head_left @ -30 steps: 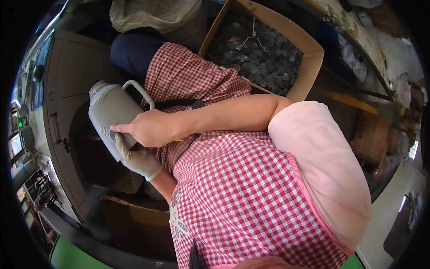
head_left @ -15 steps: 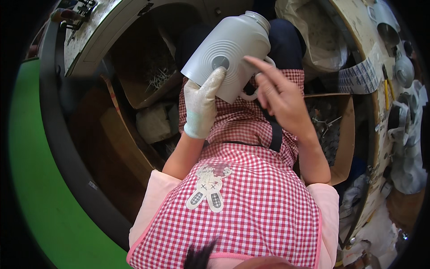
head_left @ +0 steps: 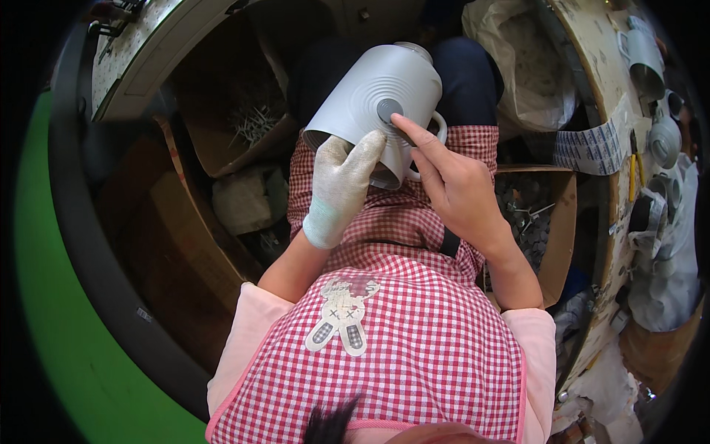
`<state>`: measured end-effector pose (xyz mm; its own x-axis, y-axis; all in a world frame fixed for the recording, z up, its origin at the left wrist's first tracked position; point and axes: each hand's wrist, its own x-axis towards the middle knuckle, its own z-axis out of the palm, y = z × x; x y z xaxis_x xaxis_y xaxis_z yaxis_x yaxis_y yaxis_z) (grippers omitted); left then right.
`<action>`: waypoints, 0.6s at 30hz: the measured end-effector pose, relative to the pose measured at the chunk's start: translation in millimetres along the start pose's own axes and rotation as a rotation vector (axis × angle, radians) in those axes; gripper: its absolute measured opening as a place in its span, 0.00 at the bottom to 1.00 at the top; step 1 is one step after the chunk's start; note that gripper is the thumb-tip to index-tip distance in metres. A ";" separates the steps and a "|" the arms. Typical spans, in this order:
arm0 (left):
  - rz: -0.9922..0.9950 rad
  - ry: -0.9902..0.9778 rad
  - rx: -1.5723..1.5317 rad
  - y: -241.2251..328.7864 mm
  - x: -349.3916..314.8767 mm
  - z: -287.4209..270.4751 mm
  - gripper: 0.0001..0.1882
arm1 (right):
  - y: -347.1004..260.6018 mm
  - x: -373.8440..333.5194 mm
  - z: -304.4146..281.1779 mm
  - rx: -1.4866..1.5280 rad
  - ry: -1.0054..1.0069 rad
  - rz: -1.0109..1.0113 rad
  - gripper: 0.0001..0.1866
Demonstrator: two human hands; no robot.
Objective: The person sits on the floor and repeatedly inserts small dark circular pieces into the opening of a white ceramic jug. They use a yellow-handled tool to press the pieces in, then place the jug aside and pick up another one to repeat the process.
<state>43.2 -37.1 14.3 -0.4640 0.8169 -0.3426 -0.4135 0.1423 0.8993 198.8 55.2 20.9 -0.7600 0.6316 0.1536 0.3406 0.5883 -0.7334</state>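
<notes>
A light grey plastic jug body (head_left: 347,92) with a side handle lies tilted over my lap, its threaded neck pointing away and its open bottom end toward me. Concentric ridges on its wall surround a dark grey round disc (head_left: 389,111). My left hand (head_left: 344,177), in a whitish glove, grips the jug body at the open end, thumb outside; its other fingers are hidden. My bare right hand (head_left: 458,174) has its index finger stretched out, the tip at the disc's lower right edge. The remaining fingers are loosely bent, with nothing visible in them.
Cardboard boxes stand on both sides: the left one (head_left: 225,144) holds thin pale pieces, the right one (head_left: 558,229) grey discs. A plastic bag (head_left: 518,66) sits beyond my right knee. On the right bench are a patterned sheet (head_left: 589,150), grey jug parts (head_left: 645,63) and yellow-handled tools (head_left: 634,174).
The jug body has come slightly nearer to me and turned, its open end now showing more. My right index finger has moved from the wall beside the disc onto the disc's edge.
</notes>
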 end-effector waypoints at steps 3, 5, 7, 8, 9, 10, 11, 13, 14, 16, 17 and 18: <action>0.005 0.013 0.034 2.1 -1.8 4.2 0.22 | -3.0 0.3 -1.7 -0.023 0.031 -0.024 0.28; -0.002 0.034 0.036 2.2 -3.1 7.2 0.21 | -6.2 0.4 -4.4 -0.125 0.021 -0.036 0.29; -0.004 0.034 0.050 0.5 -3.7 9.6 0.20 | -10.0 -0.5 -6.0 -0.226 -0.001 -0.033 0.30; 0.001 0.024 0.064 -1.0 -3.8 10.6 0.19 | -11.6 -1.6 -6.4 -0.277 -0.018 -0.025 0.32; 0.017 0.016 0.079 -3.1 -2.8 11.8 0.18 | -12.6 -2.4 -5.6 -0.330 -0.033 -0.002 0.33; 0.030 0.020 0.189 -5.3 -1.7 12.5 0.17 | -13.5 -4.0 -4.5 -0.385 -0.041 -0.014 0.34; 0.056 0.024 0.296 -8.3 0.4 14.0 0.17 | -12.8 -4.6 -2.8 -0.445 -0.049 -0.010 0.35; 0.030 0.042 0.434 -14.9 5.3 16.1 0.17 | -10.5 -6.2 2.9 -0.525 -0.055 -0.029 0.37; 0.040 0.022 0.417 -17.8 7.1 15.7 0.17 | -9.4 -7.0 5.9 -0.580 -0.064 0.005 0.38; 0.226 0.076 0.390 -24.5 9.2 16.4 0.20 | -9.0 -8.1 12.0 -0.618 -0.052 -0.026 0.38; 0.228 0.060 0.418 -26.3 8.3 14.7 0.20 | -11.4 -8.0 16.0 -0.642 -0.065 0.008 0.38; 0.232 0.043 0.446 -27.6 6.9 13.1 0.19 | -14.1 -7.6 17.0 -0.625 -0.133 0.015 0.37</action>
<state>61.7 -28.1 -9.3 -0.5399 0.8327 -0.1228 0.0751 0.1930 0.9783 190.4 33.4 18.8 -0.8009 0.5978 0.0336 0.5801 0.7886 -0.2038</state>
